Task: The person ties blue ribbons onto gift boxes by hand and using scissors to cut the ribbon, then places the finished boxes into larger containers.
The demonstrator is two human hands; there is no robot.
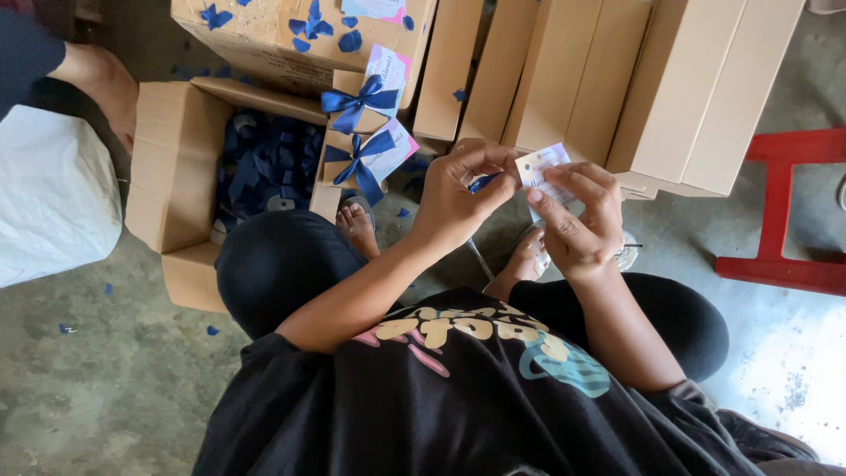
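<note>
My left hand and my right hand meet in front of me and both pinch a small pastel card. A bit of dark blue ribbon shows under my left thumb, touching the card's left side. Two small brown gift boxes tied with blue bows and cards stand stacked to the left of my hands. I sit on the floor in dark clothes, with my bare feet below the hands.
An open cardboard carton full of dark blue ribbon pieces sits at the left. Several closed brown boxes stand ahead. A red stool is at right. Another person's arm and a white bag are at far left.
</note>
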